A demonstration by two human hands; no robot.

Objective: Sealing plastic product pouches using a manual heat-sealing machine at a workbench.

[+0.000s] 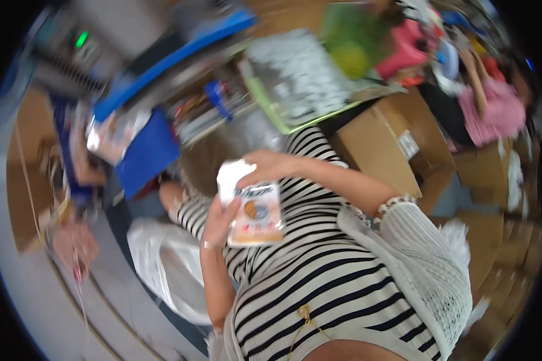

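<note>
Over my lap I hold a flat white-and-orange printed packet, tilted toward me. My left hand grips its left edge, thumb lying on the front face. Across its upper part rests my right hand, with the fingers bent round the top. A bright white piece shows at the packet's upper left; glare hides whether it is a flap or a separate sheet. Blur keeps the packet's contents from view.
Ahead stands a green-rimmed tray of small whitish pieces, beside a blue-edged machine. An open cardboard box is at right, a white plastic bag at left. A person in pink sits at far right.
</note>
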